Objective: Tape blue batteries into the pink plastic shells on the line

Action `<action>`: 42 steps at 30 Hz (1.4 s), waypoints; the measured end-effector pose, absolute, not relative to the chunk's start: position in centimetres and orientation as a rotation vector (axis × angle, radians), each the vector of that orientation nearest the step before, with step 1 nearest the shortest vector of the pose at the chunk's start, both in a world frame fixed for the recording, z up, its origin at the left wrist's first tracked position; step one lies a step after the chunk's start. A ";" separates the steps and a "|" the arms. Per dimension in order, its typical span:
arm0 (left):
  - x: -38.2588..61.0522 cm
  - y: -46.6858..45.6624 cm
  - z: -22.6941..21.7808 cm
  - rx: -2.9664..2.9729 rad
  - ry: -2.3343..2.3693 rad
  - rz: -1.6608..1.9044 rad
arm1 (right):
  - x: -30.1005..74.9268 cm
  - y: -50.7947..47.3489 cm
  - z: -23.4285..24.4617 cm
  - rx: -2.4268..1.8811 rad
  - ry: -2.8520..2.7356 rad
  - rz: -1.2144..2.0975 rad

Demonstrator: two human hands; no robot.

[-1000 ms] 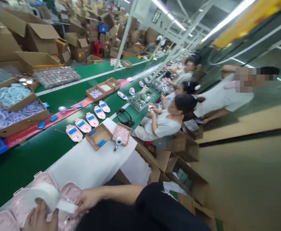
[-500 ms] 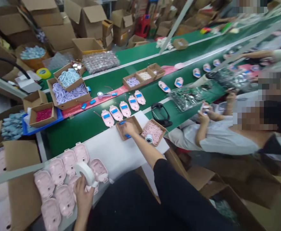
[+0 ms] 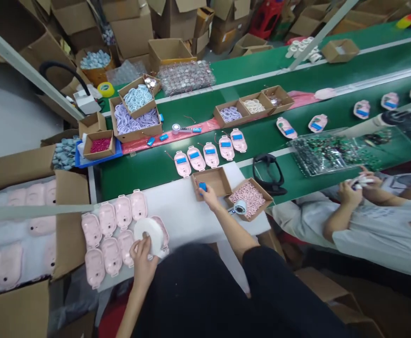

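My left hand is closed around a white roll of tape, held over a cluster of pink plastic shells on the white sheet. My right hand is stretched forward into a small cardboard box, pinching a blue rectangular piece. Beside that box stands another box of small pink parts with a small tape dispenser at its edge. A row of pink shells with blue pieces lies on the green belt beyond.
Cardboard boxes of coloured rings and a red strip sit on the far belt. A carton of pink shells stands at my left. A seated person's hands work at right, near a tray of green parts and a black headset.
The view swung left and down along the line. My right hand left the tape roll, reached out to the small box and now pinches a blue piece; my left hand kept the roll.
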State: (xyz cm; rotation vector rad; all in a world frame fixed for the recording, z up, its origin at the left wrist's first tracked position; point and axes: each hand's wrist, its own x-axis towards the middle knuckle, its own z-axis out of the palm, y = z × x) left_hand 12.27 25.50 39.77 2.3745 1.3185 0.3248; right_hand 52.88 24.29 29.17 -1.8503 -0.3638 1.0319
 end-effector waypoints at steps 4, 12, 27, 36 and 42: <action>13.2 26.1 42.4 2.461 1.108 0.096 | 46.8 20.3 33.0 -1.324 -0.206 1.340; 11.2 26.0 43.9 2.531 1.001 -0.069 | 38.3 19.5 39.1 -1.410 -0.601 1.415; 7.0 26.3 44.9 2.621 0.829 -0.124 | 32.6 19.6 41.1 -1.357 -0.549 1.469; 5.3 26.1 47.2 2.670 0.773 -0.165 | 30.7 19.1 41.1 -1.380 -0.507 1.498; 5.1 25.0 47.6 2.737 0.787 -0.230 | 27.0 18.9 41.0 -1.243 -0.375 1.470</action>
